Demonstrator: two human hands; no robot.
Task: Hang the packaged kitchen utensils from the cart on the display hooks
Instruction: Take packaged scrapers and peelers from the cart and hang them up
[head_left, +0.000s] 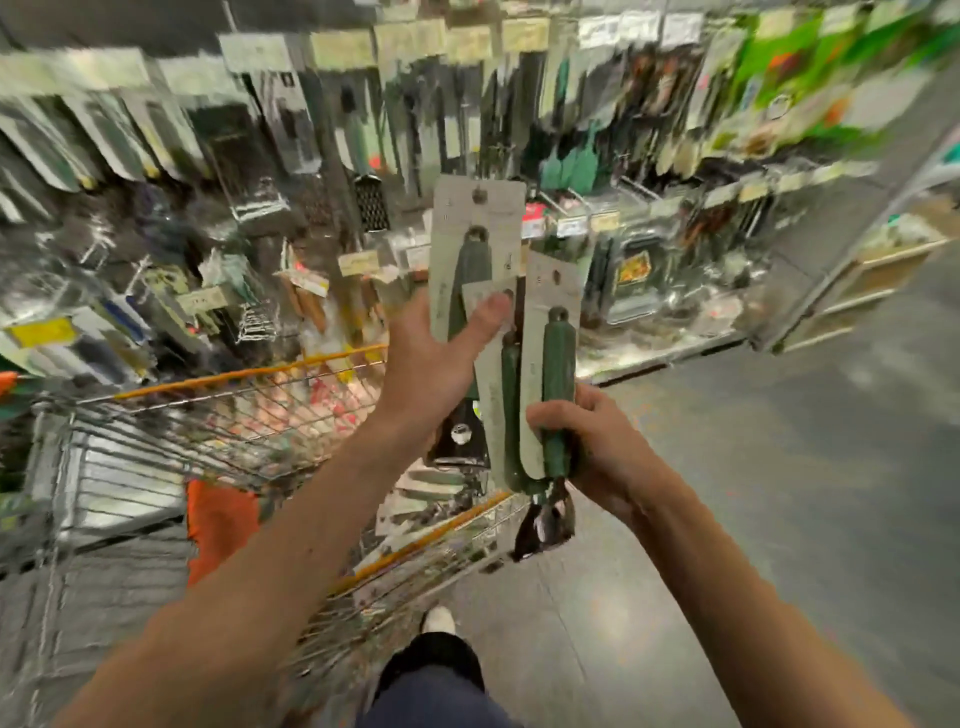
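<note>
**Packages in hand, hanging not yet done**

We judge the task to be midway. The cart (249, 375) on our left holds a jumble of goods, some of them flat packs near its closer rim, so more stock looks left to hang. Ahead, the display wall (291, 130) is crowded with hanging goods, though blur keeps us from picking out single hooks or a free one.

We hold a small fan of green-handled carded utensils upright, between us and the wall and touching no hook. The tall package (480, 223) stands highest. Our left hand (436, 364) pinches the fan from the side, fingers hidden behind the cards and thumb pressed flat on a smaller card at the front. The front package (556, 306) sits lower and to the right. Our right hand (592, 441) is curled around the lower ends of the handles, gripping the bunch from below. The hang holes at the card tops are clear of both hands.
</note>
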